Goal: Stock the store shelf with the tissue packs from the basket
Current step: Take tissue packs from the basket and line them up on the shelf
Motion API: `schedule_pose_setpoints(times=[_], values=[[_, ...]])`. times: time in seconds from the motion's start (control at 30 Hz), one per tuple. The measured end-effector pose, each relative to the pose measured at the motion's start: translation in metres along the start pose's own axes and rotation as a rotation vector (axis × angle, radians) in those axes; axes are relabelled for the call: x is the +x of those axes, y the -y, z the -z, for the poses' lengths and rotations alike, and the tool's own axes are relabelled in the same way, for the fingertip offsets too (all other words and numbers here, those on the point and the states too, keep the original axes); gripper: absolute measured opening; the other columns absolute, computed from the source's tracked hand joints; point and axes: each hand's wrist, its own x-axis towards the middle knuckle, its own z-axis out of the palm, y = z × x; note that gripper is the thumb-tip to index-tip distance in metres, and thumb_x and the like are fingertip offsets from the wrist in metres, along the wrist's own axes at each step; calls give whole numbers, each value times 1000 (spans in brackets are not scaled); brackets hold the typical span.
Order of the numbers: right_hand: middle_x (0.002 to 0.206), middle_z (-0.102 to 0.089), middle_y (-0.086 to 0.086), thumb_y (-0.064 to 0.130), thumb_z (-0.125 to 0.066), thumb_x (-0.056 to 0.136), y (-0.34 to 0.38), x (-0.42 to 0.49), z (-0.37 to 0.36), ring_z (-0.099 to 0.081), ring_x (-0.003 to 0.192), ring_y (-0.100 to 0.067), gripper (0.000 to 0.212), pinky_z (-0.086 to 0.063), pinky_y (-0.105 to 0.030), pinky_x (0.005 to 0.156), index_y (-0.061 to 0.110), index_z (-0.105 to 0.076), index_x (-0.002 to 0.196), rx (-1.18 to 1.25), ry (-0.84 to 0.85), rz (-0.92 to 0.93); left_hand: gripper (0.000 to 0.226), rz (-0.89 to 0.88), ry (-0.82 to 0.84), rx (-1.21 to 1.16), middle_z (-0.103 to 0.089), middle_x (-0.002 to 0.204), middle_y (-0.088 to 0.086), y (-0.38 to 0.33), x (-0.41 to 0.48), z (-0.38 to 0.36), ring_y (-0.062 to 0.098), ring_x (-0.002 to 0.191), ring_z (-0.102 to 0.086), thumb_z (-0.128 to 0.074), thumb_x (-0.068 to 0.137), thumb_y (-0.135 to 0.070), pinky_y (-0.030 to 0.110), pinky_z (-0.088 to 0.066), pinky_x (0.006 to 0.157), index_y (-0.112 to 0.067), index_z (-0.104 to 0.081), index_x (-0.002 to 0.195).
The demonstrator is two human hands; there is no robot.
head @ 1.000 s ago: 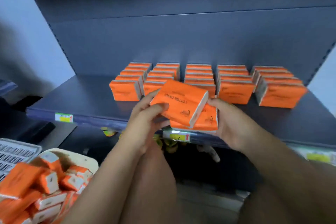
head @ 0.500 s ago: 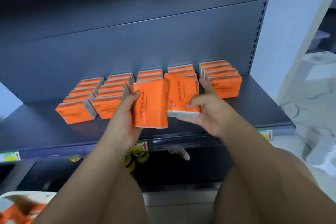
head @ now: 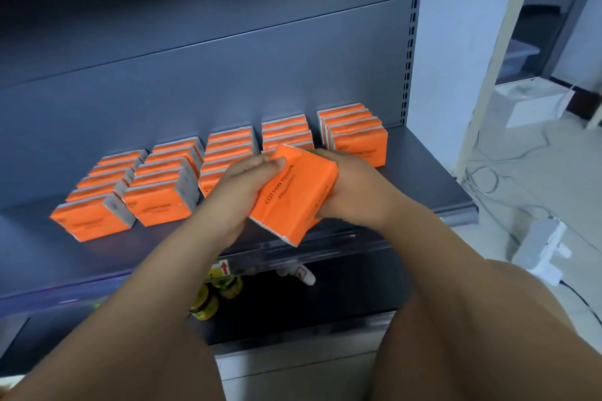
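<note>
Orange tissue packs (head: pixel 163 205) with pale grey ends stand on a dark blue-grey shelf (head: pixel 423 179). The held pack (head: pixel 293 195) is orange with dark lettering. At six o'clock, a label (head: pixel 224 268) shows a red arrow.

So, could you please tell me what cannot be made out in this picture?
Head view:
- Basket: outside the frame.
- Held orange plastic-wrapped tissue pack: one or two? The left hand and right hand cover its edges.
- Fourth row's front packs: behind the hands.
- Yellow items under the grey metal shelf: too dim, blurred.
</note>
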Motion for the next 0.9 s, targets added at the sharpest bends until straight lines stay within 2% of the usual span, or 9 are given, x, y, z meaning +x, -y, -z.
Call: schedule_pose_setpoints(times=[0.07, 0.13, 0.27, 0.4, 0.53, 0.63, 0.73, 0.8, 0.9], values=[[84, -58, 20, 22, -90, 66, -6, 1, 6, -53, 81, -1, 48, -40, -25, 71, 49, -53, 81, -73, -62, -34, 12, -22, 19, -1, -77, 83, 3, -6, 4, 1, 13, 72, -73, -63, 99, -16, 26, -59, 66, -13, -74, 96], [89, -54, 13, 28, -88, 68, -16, 1, 13, -49, 87, -6, 39, -37, -26, 72, 47, -62, 89, -102, -87, -99, 9, -60, -23, 27, -77, 82, 3, -9, 13, 5, 13, 69, -72, -64, 99, -15, 25, -58, 65, -11, -72, 98], [108, -66, 6, 31, -88, 76, -30, 0, 27, -58, 102, -12, 47, -47, -32, 87, 28, -73, 120, -217, -85, -257, 11, -140, -111, 210, -77, 91, 6, -14, 35, 14, 13, 74, -72, -71, 97, -12, 25, -57, 70, -8, -73, 107], [105, -65, 14, 28, -85, 78, -32, -3, 44, -59, 101, -10, 41, -47, -30, 82, 30, -74, 118, -272, -10, -342, 18, -252, -64, 431, -77, 95, 8, -9, 45, 10, 9, 78, -70, -78, 90, -5, 25, -57, 73, -12, -74, 106], [103, -69, 5, 22, -81, 80, -32, -5, 54, -62, 100, -18, 32, -56, -39, 86, 26, -75, 111, -343, 30, -398, 21, -342, -6, 513, -77, 96, 11, 7, 57, 1, 11, 81, -71, -78, 90, -7, 29, -58, 74, -27, -75, 98], [105, -69, -1, 21, -78, 81, -35, -6, 57, -63, 101, -23, 29, -57, -41, 88, 22, -75, 110, -416, 48, -432, 18, -379, -14, 530, -77, 92, 5, 11, 70, -1, 13, 81, -71, -79, 90, -13, 37, -58, 80, -30, -77, 96], [109, -64, 1, 18, -77, 79, -43, -7, 61, -62, 102, -24, 38, -58, -43, 88, 30, -72, 114, -428, 15, -503, 25, -405, -19, 608, -74, 84, -17, 13, 80, 1, 3, 80, -68, -81, 87, -13, 27, -54, 82, -35, -75, 96], [112, -61, 2, 13, -75, 77, -46, -9, 63, -61, 101, -24, 43, -59, -44, 87, 33, -70, 116, -439, 1, -529, 23, -418, -24, 745, -75, 94, -17, 18, 85, 2, 7, 93, -70, -82, 86, -16, 30, -54, 90, -30, -77, 104], [113, -61, -1, 10, -69, 79, -47, -10, 61, -60, 101, -25, 45, -59, -45, 87, 31, -67, 118, -461, 28, -543, 37, -472, 24, 1083, -75, 120, -1, 29, 88, 0, 22, 114, -68, -78, 85, -25, 40, -53, 99, -20, -76, 121]])
